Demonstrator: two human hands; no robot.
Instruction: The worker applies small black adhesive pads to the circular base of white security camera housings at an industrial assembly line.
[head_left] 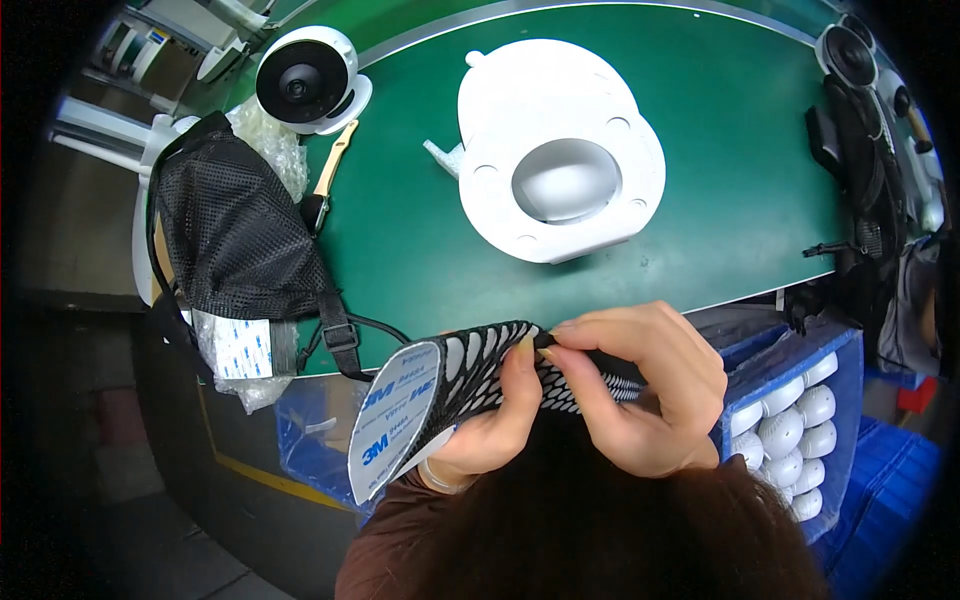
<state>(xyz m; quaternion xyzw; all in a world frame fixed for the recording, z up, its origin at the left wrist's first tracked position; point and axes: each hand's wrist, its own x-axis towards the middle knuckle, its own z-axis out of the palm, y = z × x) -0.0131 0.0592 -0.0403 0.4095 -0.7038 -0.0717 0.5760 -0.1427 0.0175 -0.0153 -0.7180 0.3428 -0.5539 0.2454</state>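
A curled sheet of adhesive pads (465,365) is in my hands over the table's near edge. Its black face carries rows of pale oval cut-outs, and its white backing has blue print. My left hand (490,425) grips the sheet from below, thumb on the black face. My right hand (645,385) is closed in a pinch at the sheet's upper edge, close to the left thumb; any small piece between those fingertips is too small to make out. Beyond my hands, a white rounded plastic housing (490,215) with a round opening lies on the green table (740,200).
At the left are a white device with a black round face (305,85), a wooden-handled brush (337,165) and a black mesh bag (235,220). A blue box (845,440) of white round parts stands at the lower right. Black straps (865,170) lie at the right edge.
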